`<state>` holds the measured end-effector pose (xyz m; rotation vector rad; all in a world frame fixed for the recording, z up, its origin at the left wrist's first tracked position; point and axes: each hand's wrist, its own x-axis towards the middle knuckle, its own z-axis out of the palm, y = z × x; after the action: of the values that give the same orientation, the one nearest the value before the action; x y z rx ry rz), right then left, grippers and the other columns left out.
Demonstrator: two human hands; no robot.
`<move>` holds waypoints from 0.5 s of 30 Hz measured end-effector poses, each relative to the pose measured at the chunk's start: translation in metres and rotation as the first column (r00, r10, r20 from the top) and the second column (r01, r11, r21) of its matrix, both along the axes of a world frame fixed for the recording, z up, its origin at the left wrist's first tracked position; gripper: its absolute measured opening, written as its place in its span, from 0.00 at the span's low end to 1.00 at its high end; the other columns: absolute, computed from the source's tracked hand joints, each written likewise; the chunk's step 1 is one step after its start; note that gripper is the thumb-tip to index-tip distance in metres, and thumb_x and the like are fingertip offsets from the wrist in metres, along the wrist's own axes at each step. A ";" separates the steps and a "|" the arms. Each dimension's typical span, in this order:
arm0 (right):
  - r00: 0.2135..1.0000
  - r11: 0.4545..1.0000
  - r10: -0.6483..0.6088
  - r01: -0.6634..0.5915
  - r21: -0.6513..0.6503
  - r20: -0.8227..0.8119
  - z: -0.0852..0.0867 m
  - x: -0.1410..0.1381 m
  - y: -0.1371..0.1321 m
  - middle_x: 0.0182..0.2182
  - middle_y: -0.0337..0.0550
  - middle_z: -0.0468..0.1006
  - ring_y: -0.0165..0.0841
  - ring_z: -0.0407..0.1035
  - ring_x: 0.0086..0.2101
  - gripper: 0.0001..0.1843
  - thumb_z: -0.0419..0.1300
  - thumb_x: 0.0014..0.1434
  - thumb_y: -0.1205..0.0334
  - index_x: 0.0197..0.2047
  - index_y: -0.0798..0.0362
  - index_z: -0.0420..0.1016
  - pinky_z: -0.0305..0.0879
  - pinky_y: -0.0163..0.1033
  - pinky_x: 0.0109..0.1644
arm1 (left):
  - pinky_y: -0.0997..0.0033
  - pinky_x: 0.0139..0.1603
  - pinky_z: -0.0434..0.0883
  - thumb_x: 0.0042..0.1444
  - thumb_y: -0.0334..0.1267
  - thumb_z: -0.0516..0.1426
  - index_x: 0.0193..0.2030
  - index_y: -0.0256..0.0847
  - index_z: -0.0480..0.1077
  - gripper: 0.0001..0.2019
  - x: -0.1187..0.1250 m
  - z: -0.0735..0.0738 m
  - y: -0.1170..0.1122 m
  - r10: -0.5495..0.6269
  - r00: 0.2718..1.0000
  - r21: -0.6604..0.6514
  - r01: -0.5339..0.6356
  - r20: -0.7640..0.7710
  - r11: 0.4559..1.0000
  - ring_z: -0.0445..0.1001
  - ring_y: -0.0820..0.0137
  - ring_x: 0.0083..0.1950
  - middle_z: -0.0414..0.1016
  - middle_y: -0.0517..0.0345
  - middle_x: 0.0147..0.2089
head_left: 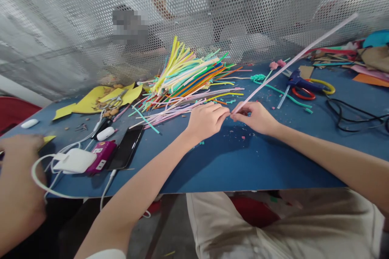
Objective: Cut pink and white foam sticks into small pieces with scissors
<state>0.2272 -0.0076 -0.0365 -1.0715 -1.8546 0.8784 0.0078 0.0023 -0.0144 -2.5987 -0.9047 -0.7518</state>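
Observation:
A long pale pink pipe cleaner slants up and to the right from my fingertips. My right hand pinches it near its lower end. My left hand meets the right one there, thumb and fingers pressed together at the tip of the same pipe cleaner. Just beyond my hands lies a big pile of coloured pipe cleaners, with several pink and lilac ones loose in front. Tiny pink and green scraps dot the blue table around my hands.
Right of my hands lie a glue gun, scissors, a black cable and a green twisted stem. To the left are a phone, a white charger and yellow paper. Another person's arm reaches in. A perforated metal screen stands behind.

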 end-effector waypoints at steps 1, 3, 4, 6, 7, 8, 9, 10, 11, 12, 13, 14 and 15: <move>0.999 0.999 -0.019 0.016 0.052 0.050 0.000 0.000 0.000 0.31 0.41 0.81 0.34 0.71 0.30 0.10 0.65 0.60 0.53 0.36 0.50 0.81 0.64 0.41 0.37 | 0.68 0.41 0.67 0.70 0.43 0.52 0.44 0.44 0.78 0.13 0.001 -0.001 0.000 0.011 1.000 -0.052 -0.010 0.016 0.999 0.78 0.69 0.42 0.82 0.59 0.41; 0.992 0.989 -0.053 0.036 0.145 0.115 -0.001 0.000 -0.001 0.33 0.41 0.82 0.34 0.70 0.31 0.10 0.64 0.61 0.53 0.37 0.49 0.82 0.64 0.42 0.38 | 0.69 0.40 0.68 0.70 0.44 0.52 0.43 0.45 0.78 0.13 0.002 0.000 0.000 0.040 0.998 -0.155 -0.033 0.041 0.987 0.79 0.69 0.43 0.83 0.60 0.41; 0.988 0.982 -0.068 0.042 0.183 0.136 -0.001 0.000 -0.001 0.34 0.41 0.82 0.34 0.70 0.31 0.10 0.63 0.62 0.53 0.37 0.49 0.83 0.64 0.42 0.38 | 0.69 0.40 0.68 0.70 0.44 0.53 0.43 0.45 0.78 0.13 0.003 0.002 -0.001 0.056 0.997 -0.202 -0.045 0.050 0.978 0.80 0.68 0.44 0.83 0.60 0.42; 0.982 0.969 -0.096 0.053 0.243 0.165 -0.001 0.000 -0.002 0.36 0.41 0.83 0.33 0.71 0.31 0.11 0.62 0.63 0.53 0.38 0.48 0.83 0.65 0.41 0.39 | 0.70 0.41 0.69 0.69 0.44 0.53 0.42 0.45 0.79 0.13 0.003 0.005 -0.003 0.089 0.994 -0.280 -0.068 0.063 0.957 0.80 0.68 0.45 0.83 0.61 0.43; 0.977 0.959 -0.115 0.063 0.275 0.178 -0.001 0.000 -0.003 0.36 0.41 0.83 0.34 0.72 0.31 0.11 0.62 0.63 0.53 0.38 0.48 0.83 0.66 0.41 0.39 | 0.70 0.41 0.70 0.69 0.44 0.53 0.42 0.46 0.79 0.13 0.004 0.007 -0.004 0.103 0.993 -0.310 -0.078 0.065 0.947 0.81 0.67 0.45 0.84 0.61 0.43; 0.972 0.949 -0.138 0.074 0.307 0.192 -0.001 0.000 -0.003 0.37 0.41 0.84 0.34 0.72 0.31 0.10 0.62 0.63 0.54 0.38 0.48 0.84 0.66 0.41 0.40 | 0.70 0.42 0.70 0.69 0.43 0.53 0.42 0.46 0.79 0.13 0.004 0.008 -0.005 0.118 0.991 -0.332 -0.091 0.063 0.939 0.81 0.67 0.45 0.84 0.61 0.44; 0.965 0.938 -0.160 0.082 0.338 0.208 -0.002 0.000 -0.003 0.37 0.41 0.84 0.35 0.73 0.32 0.10 0.63 0.63 0.54 0.38 0.49 0.84 0.67 0.41 0.40 | 0.69 0.42 0.71 0.69 0.44 0.53 0.43 0.47 0.79 0.13 0.004 0.009 -0.007 0.134 0.989 -0.347 -0.106 0.056 0.932 0.81 0.67 0.45 0.84 0.61 0.44; 0.958 0.928 -0.178 0.087 0.362 0.226 -0.002 0.000 -0.002 0.37 0.41 0.85 0.35 0.74 0.33 0.10 0.63 0.63 0.55 0.38 0.49 0.84 0.68 0.42 0.41 | 0.69 0.42 0.71 0.68 0.44 0.53 0.43 0.47 0.79 0.13 0.005 0.010 -0.008 0.151 0.987 -0.352 -0.125 0.046 0.928 0.81 0.67 0.45 0.84 0.62 0.44; 0.951 0.923 -0.189 0.086 0.376 0.246 -0.002 0.000 -0.002 0.36 0.41 0.85 0.36 0.75 0.34 0.10 0.63 0.63 0.55 0.39 0.49 0.85 0.68 0.42 0.42 | 0.69 0.41 0.71 0.68 0.44 0.53 0.42 0.48 0.79 0.13 0.005 0.010 -0.008 0.169 0.985 -0.349 -0.146 0.035 0.926 0.81 0.66 0.45 0.84 0.62 0.44; 0.944 0.920 -0.195 0.083 0.383 0.265 -0.003 0.000 -0.002 0.36 0.41 0.85 0.36 0.76 0.34 0.10 0.63 0.63 0.55 0.40 0.49 0.85 0.69 0.42 0.42 | 0.69 0.40 0.70 0.68 0.44 0.53 0.42 0.48 0.80 0.13 0.005 0.009 -0.009 0.185 0.982 -0.341 -0.166 0.025 0.926 0.81 0.66 0.44 0.84 0.62 0.43; 0.939 0.920 -0.196 0.075 0.385 0.283 -0.003 0.000 -0.001 0.35 0.42 0.85 0.37 0.76 0.34 0.10 0.63 0.63 0.55 0.40 0.49 0.85 0.69 0.42 0.42 | 0.68 0.39 0.70 0.68 0.45 0.53 0.42 0.48 0.80 0.13 0.005 0.008 -0.009 0.199 0.980 -0.329 -0.182 0.017 0.927 0.81 0.66 0.43 0.84 0.62 0.42; 0.934 0.920 -0.196 0.070 0.386 0.298 -0.003 0.001 -0.001 0.35 0.42 0.85 0.37 0.77 0.35 0.11 0.62 0.64 0.55 0.40 0.49 0.85 0.70 0.42 0.42 | 0.68 0.38 0.70 0.68 0.45 0.53 0.41 0.48 0.80 0.13 0.004 0.007 -0.009 0.206 0.978 -0.315 -0.193 0.010 0.930 0.81 0.66 0.43 0.84 0.62 0.42; 0.931 0.919 -0.199 0.068 0.388 0.307 -0.004 0.001 0.000 0.35 0.42 0.85 0.37 0.77 0.35 0.11 0.62 0.64 0.55 0.40 0.49 0.85 0.70 0.42 0.43 | 0.68 0.38 0.69 0.68 0.45 0.53 0.41 0.48 0.80 0.13 0.004 0.006 -0.008 0.206 0.979 -0.297 -0.195 0.006 0.935 0.81 0.66 0.42 0.84 0.62 0.41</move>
<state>0.2286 -0.0080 -0.0401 -1.1410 -2.0918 0.2453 0.0120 -0.0061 -0.0089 -2.6895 -1.3638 -0.6529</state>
